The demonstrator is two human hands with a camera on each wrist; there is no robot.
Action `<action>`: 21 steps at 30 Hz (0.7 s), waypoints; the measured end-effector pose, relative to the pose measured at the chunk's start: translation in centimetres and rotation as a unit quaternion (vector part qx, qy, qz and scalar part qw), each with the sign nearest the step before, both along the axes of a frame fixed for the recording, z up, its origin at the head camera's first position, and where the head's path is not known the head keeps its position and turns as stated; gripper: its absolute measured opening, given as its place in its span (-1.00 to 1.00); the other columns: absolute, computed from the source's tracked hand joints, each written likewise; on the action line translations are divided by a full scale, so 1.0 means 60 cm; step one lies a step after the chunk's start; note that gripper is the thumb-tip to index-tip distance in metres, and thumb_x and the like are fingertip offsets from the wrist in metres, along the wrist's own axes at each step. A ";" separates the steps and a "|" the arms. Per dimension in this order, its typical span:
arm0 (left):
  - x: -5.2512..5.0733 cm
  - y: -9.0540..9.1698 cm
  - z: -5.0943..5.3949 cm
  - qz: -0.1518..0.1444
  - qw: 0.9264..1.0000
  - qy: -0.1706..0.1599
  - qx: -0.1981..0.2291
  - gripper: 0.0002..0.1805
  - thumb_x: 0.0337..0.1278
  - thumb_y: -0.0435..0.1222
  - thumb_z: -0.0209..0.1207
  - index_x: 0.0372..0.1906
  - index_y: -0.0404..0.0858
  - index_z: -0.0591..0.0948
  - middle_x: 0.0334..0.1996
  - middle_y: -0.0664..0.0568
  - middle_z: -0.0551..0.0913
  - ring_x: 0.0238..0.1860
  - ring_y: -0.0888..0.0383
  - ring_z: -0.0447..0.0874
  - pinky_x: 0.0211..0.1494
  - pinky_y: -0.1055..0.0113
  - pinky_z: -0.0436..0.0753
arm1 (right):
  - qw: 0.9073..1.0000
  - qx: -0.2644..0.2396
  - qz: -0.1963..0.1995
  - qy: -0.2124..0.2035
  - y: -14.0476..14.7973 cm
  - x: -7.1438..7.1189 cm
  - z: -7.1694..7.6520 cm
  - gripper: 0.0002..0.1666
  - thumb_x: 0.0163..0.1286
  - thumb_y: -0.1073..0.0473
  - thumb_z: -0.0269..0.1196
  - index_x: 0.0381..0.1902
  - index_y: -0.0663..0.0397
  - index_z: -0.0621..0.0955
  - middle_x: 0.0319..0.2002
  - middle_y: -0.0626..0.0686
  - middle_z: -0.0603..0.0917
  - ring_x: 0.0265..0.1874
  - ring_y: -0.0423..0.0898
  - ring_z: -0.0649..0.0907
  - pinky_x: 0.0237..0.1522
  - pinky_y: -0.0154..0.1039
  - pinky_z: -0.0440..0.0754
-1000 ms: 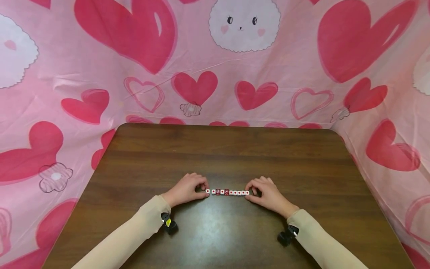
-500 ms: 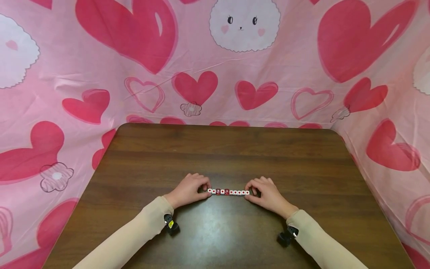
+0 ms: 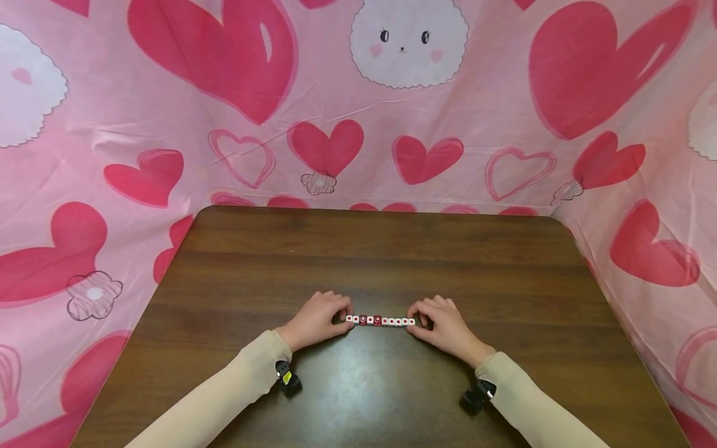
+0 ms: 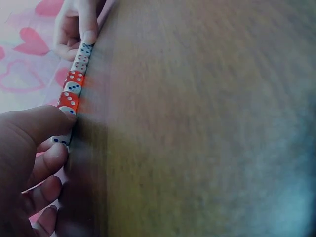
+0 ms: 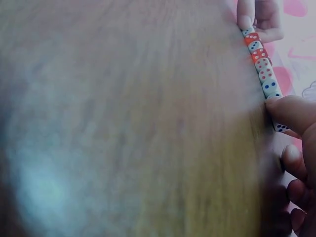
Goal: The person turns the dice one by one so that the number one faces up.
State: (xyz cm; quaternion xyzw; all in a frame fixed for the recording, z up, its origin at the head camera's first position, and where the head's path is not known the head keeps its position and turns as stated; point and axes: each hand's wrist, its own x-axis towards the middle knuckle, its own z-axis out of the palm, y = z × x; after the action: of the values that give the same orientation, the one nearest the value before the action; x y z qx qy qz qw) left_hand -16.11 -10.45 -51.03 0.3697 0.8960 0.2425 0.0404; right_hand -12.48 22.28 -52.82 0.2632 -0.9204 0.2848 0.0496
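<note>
A straight row of dice (image 3: 391,322) runs left to right across the wooden table, most of them white with a red dot on top. Two red dice, the left one (image 3: 363,320) and the right one (image 3: 378,320), have a white die between them. My left hand (image 3: 316,320) pinches the left end of the row between thumb and fingers. At the other end, the thumb and fingers of my right hand (image 3: 444,325) pinch the last white dice. In the left wrist view, a red die (image 4: 69,100) shows just beyond my thumb. Neighbouring dice appear to touch.
The brown wooden table (image 3: 358,261) has rounded far corners. Pink cloth (image 3: 381,112) printed with hearts hangs behind it and along both sides. Black wrist cameras, one on the left sleeve (image 3: 288,378) and one on the right (image 3: 476,396), sit just above the tabletop.
My left hand has moved slightly right with its end die, and the gap between that die and the row has closed. The right hand has stayed almost still.
</note>
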 end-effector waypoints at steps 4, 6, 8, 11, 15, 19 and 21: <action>0.001 -0.002 -0.005 0.000 1.000 0.006 0.005 -0.79 0.27 -0.13 0.41 -0.29 0.01 0.56 -0.48 0.32 0.43 -0.34 0.29 0.32 -0.13 0.27 0.30 | 1.000 -0.002 -0.002 0.003 -0.001 0.000 -0.001 -0.73 0.24 0.02 0.54 -0.22 -0.28 0.64 -0.48 -0.31 0.39 -0.40 -0.31 0.27 -0.17 -0.18 0.18; 0.002 -0.002 -0.006 0.001 1.000 0.009 0.008 -0.79 0.27 -0.13 0.41 -0.30 0.02 0.56 -0.48 0.32 0.43 -0.34 0.29 0.31 -0.14 0.27 0.29 | 1.000 -0.003 -0.003 0.003 -0.001 0.001 0.000 -0.73 0.24 0.02 0.54 -0.22 -0.28 0.64 -0.48 -0.30 0.39 -0.40 -0.31 0.27 -0.17 -0.18 0.18; 0.004 -0.001 -0.005 0.003 1.000 0.011 0.007 -0.79 0.26 -0.14 0.41 -0.30 0.02 0.55 -0.49 0.31 0.42 -0.35 0.28 0.31 -0.14 0.27 0.28 | 1.000 -0.003 -0.004 0.006 -0.002 0.001 0.000 -0.73 0.24 0.02 0.54 -0.22 -0.28 0.64 -0.48 -0.30 0.39 -0.40 -0.31 0.27 -0.18 -0.18 0.18; 0.005 0.000 -0.004 0.002 1.000 0.017 0.005 -0.79 0.26 -0.16 0.40 -0.30 0.01 0.54 -0.50 0.30 0.40 -0.36 0.28 0.30 -0.15 0.28 0.28 | 1.000 -0.001 -0.003 0.007 -0.003 0.001 0.000 -0.74 0.25 0.02 0.54 -0.22 -0.28 0.64 -0.48 -0.30 0.39 -0.40 -0.31 0.27 -0.18 -0.18 0.18; 0.007 0.001 -0.005 0.002 1.000 0.021 0.006 -0.81 0.26 -0.17 0.39 -0.29 0.00 0.56 -0.50 0.31 0.41 -0.37 0.29 0.31 -0.15 0.29 0.29 | 1.000 0.002 -0.004 0.003 -0.003 0.001 0.000 -0.73 0.26 0.02 0.53 -0.21 -0.30 0.63 -0.48 -0.31 0.39 -0.40 -0.31 0.26 -0.18 -0.18 0.18; 0.007 0.000 -0.008 0.008 1.000 0.019 0.011 -0.82 0.27 -0.16 0.40 -0.28 0.00 0.58 -0.49 0.31 0.44 -0.36 0.29 0.32 -0.14 0.29 0.31 | 1.000 0.004 -0.006 -0.002 -0.002 0.001 0.000 -0.72 0.26 0.01 0.53 -0.20 -0.31 0.62 -0.48 -0.31 0.39 -0.40 -0.31 0.26 -0.16 -0.18 0.18; 0.007 -0.001 -0.009 0.009 1.000 0.018 0.011 -0.82 0.27 -0.15 0.40 -0.27 0.00 0.58 -0.49 0.30 0.44 -0.35 0.30 0.33 -0.13 0.28 0.32 | 1.000 0.006 -0.006 -0.003 -0.002 0.000 0.000 -0.72 0.26 0.01 0.53 -0.20 -0.31 0.62 -0.48 -0.31 0.39 -0.40 -0.31 0.26 -0.16 -0.18 0.18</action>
State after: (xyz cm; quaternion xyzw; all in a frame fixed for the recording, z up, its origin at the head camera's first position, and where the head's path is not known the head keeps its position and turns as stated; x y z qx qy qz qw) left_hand -15.67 -10.49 -51.54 0.3663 0.8971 0.2464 0.0175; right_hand -12.46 22.14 -52.80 0.2574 -0.9237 0.2800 0.0470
